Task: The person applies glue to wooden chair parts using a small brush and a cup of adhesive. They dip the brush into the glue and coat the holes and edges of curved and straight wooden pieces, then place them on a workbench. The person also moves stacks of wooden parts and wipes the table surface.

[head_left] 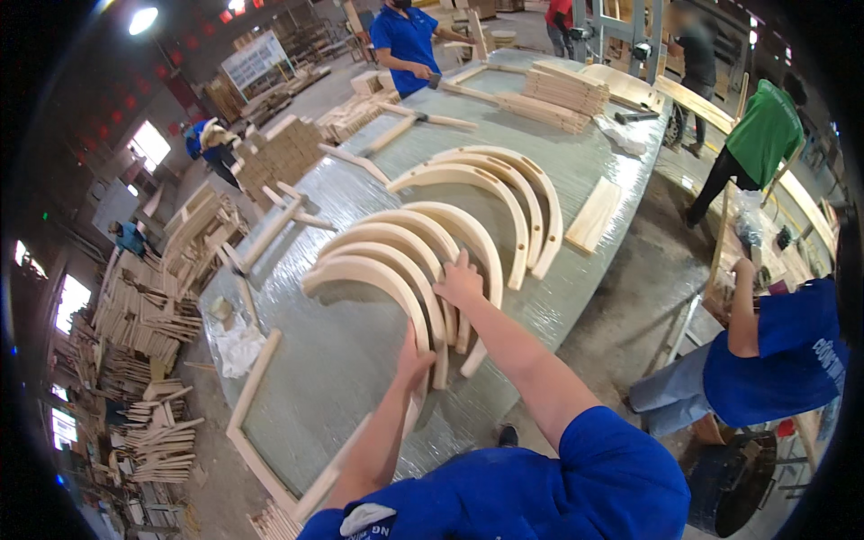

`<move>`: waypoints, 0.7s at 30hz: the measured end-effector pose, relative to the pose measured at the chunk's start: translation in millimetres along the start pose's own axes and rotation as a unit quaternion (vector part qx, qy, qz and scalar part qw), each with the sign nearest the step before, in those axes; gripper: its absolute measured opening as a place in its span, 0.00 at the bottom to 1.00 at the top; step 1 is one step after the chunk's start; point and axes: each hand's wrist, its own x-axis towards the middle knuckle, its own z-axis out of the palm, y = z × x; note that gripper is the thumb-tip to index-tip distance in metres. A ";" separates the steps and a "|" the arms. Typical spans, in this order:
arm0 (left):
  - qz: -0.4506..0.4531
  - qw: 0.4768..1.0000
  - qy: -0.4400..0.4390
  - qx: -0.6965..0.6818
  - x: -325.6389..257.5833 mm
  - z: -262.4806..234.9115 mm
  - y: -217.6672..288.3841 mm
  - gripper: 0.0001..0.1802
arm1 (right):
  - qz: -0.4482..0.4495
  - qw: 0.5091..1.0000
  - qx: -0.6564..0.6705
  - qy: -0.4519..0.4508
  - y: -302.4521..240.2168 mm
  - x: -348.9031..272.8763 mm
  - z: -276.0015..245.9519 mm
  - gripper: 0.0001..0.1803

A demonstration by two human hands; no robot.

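Several pale, curved wooden pieces [360,265] stand side by side in a row on the wrapped table [531,310], arching away from me. My left hand [415,362] is closed round the right-hand end of the nearest one. Farther along the row, my right hand [461,283] grips another curved wooden piece [447,310], partly hiding it. The outermost curved piece of this row [493,261] lies just right of that hand. Beyond it sits a second group of curved pieces [547,211], with slots or holes along their edges.
A flat board [595,214] lies near the table's right edge, and stacked slats [565,94] sit at its far end. Angled wooden frames [261,238] line the left side. A co-worker in blue [774,351] works at the right; another [405,45] stands beyond the table.
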 end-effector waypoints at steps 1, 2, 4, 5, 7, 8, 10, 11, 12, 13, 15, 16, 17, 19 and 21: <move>-0.002 1.000 -0.003 0.001 -4.5 -5.1 -2.4 0.51 | 0.008 1.000 0.006 -0.004 -2.8 4.2 0.9 0.29; -0.002 1.000 -0.008 0.003 -7.1 -10.3 -3.6 0.50 | 0.018 1.000 0.011 -0.007 -4.2 9.1 0.0 0.28; 0.007 0.999 0.034 0.032 -8.8 -15.6 -8.1 0.49 | 0.010 1.000 0.026 -0.001 -5.5 5.3 4.5 0.24; -0.019 0.999 0.040 0.021 5.3 -23.3 -5.7 0.48 | -0.004 0.999 0.045 0.019 -8.2 12.3 2.1 0.23; 0.004 0.996 0.087 0.007 12.0 -27.1 -15.5 0.47 | -0.016 0.997 0.063 0.039 -7.2 10.4 3.9 0.20; 0.024 0.996 0.083 -0.007 8.6 -28.1 -20.0 0.47 | -0.015 0.996 0.067 0.052 -4.3 -1.4 6.2 0.20; 0.060 0.994 0.084 -0.033 7.2 -34.7 -30.4 0.49 | -0.020 0.994 0.079 0.073 -6.6 -31.2 13.6 0.19; 0.005 0.998 0.060 -0.020 6.0 -28.0 -21.7 0.50 | -0.002 0.994 0.065 0.092 2.5 -40.0 13.8 0.19; 0.001 0.998 0.058 0.001 0.0 -27.1 -19.4 0.50 | 0.004 0.995 0.060 0.082 1.0 -51.5 12.5 0.19; -0.001 0.999 0.050 0.022 -5.6 -23.4 -18.6 0.50 | 0.016 0.996 0.055 0.074 3.8 -63.1 10.1 0.20; 0.012 1.000 0.016 0.010 -19.7 -6.9 -7.0 0.51 | 0.028 0.996 0.040 0.075 12.6 -77.7 3.1 0.20; -0.023 1.000 -0.002 0.010 -30.6 4.2 -1.0 0.50 | 0.027 0.996 0.034 0.084 20.5 -82.8 0.2 0.20; 0.012 1.000 -0.021 -0.009 -41.2 14.0 -2.5 0.50 | 0.027 0.995 0.026 0.091 29.1 -89.2 -2.2 0.20; 0.060 0.997 -0.041 0.002 -63.1 27.3 -7.9 0.50 | 0.011 0.996 0.040 0.081 41.3 -100.2 -12.6 0.20; 0.088 0.993 -0.062 0.051 -76.4 35.2 -21.3 0.51 | -0.001 0.995 0.056 0.078 48.3 -106.9 -17.2 0.20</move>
